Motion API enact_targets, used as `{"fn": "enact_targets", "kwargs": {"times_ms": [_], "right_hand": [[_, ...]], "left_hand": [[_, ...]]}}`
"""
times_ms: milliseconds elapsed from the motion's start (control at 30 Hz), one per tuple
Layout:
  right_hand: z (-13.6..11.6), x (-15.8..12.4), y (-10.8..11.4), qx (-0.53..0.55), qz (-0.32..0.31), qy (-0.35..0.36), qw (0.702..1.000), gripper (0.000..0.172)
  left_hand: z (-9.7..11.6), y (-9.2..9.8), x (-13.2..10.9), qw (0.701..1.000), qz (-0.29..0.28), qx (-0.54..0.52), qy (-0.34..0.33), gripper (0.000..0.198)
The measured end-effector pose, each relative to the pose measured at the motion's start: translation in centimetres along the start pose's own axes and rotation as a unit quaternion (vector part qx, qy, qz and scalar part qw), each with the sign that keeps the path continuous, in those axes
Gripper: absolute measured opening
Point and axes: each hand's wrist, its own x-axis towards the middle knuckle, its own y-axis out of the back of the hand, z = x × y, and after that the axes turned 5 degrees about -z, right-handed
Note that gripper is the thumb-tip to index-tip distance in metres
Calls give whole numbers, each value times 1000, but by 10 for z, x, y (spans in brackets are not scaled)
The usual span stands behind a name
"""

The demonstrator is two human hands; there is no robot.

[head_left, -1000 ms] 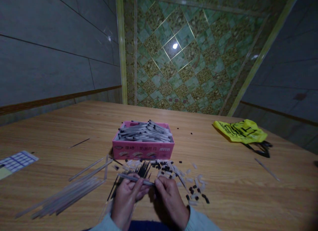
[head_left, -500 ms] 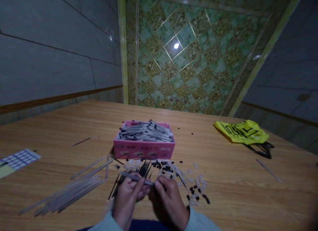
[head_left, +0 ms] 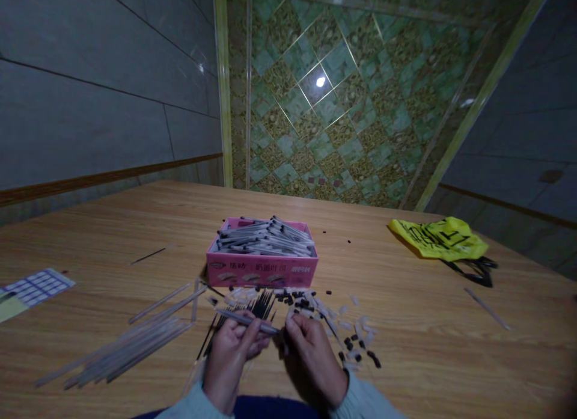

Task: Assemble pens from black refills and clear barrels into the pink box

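My left hand (head_left: 237, 353) is closed around a slim grey pen (head_left: 247, 320), which slants down to the right across the fingers. Close by the pen's right end, my right hand (head_left: 313, 353) pinches a small pale pen cap (head_left: 289, 315), mostly hidden by the fingers. Black ink refills (head_left: 261, 305) lie in a bundle behind my left hand. To the right are scattered clear pen caps (head_left: 358, 332) and short black plugs (head_left: 348, 344). Clear pen barrels (head_left: 130, 353) are piled to the left.
Behind the hands stands a pink box (head_left: 261, 272) filled with pens (head_left: 265, 237). A yellow bag (head_left: 439, 238) with black handles lies at the right. One loose barrel (head_left: 487, 308) is near it. A checked sheet (head_left: 38, 290) lies at the left of the wooden table (head_left: 428, 359).
My right hand has shifted slightly right, away from the end of the pen, and a pale cap now shows at its fingertips. My left hand still holds the pen in nearly the same place.
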Motion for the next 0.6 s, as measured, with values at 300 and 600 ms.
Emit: {"fn": "enact_targets", "kwargs": {"times_ms": [300, 600], "right_hand": [[-11, -2, 2, -100, 4, 71, 993, 14], [-7, -5, -2, -182, -27, 73, 980, 41]], "left_hand": [[-1, 4, 2, 1000, 2, -19, -3, 41], [-3, 3, 0, 1000, -20, 17, 5, 39]]}}
